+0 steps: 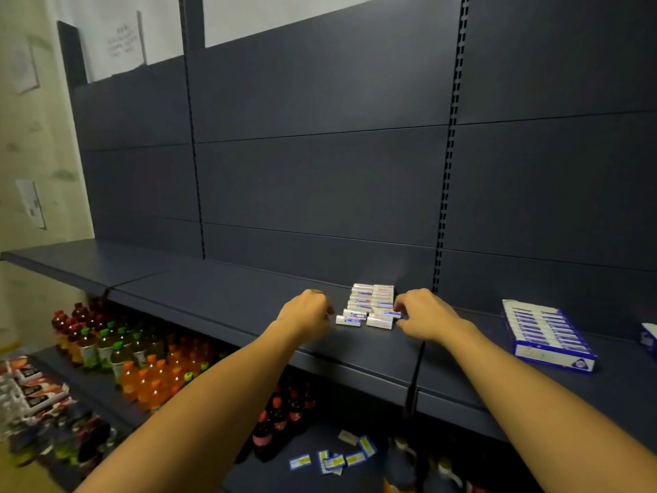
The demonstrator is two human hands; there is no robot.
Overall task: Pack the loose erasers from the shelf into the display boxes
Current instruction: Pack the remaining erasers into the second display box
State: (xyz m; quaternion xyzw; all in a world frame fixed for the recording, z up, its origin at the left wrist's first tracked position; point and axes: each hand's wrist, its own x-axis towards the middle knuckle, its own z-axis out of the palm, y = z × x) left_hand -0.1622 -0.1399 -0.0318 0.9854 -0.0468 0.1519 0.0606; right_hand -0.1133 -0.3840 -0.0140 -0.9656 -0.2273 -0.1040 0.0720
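Picking step: at centre frame, both hands flank the eraser pile (371,306) on the shelf (220,300). Right hand (425,314) pinches one eraser; left hand (307,313) curls beside the pile, its grip unclear. Next, carry erasers to the display box (549,334) at right.

A shop aisle.
Dark slotted gondola shelving (320,193) carries rows of bottled drinks (142,357) and a boxed stationery display (547,332).

Dim, soft overhead light — wide-angle bending and blur toward the edges.
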